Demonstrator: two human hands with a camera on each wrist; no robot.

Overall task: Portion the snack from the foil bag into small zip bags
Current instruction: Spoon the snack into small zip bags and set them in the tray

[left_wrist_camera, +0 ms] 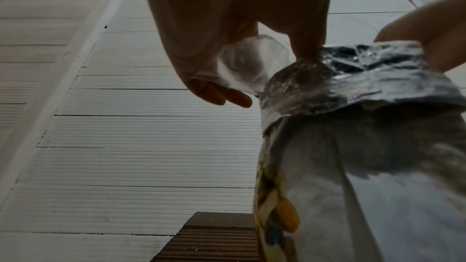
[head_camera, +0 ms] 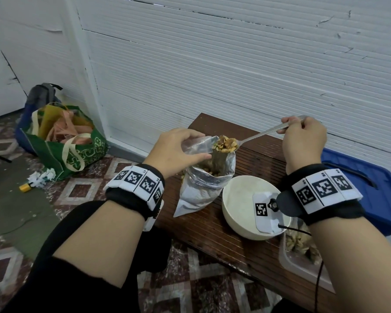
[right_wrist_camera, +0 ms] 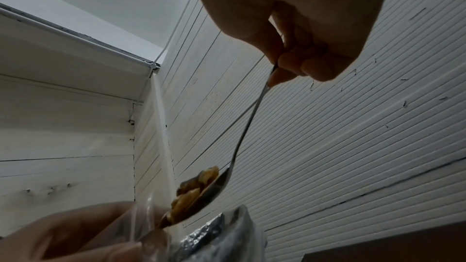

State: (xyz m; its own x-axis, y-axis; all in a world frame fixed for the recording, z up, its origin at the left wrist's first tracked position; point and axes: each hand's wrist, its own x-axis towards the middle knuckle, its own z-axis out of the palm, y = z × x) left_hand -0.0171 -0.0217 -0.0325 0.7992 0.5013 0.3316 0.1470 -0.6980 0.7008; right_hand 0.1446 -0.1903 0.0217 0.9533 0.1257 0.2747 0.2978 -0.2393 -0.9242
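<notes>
Head view: right hand (head_camera: 304, 138) is gripping a loaded spoon (head_camera: 255, 136); left hand (head_camera: 177, 150) is pinching a zip bag (head_camera: 198, 145) above the foil bag (head_camera: 201, 190)

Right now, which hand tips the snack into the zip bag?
Right. The right hand grips the spoon, heaped with snack mix, right at the mouth of the small zip bag. The left hand holds that bag above the foil bag.
</notes>
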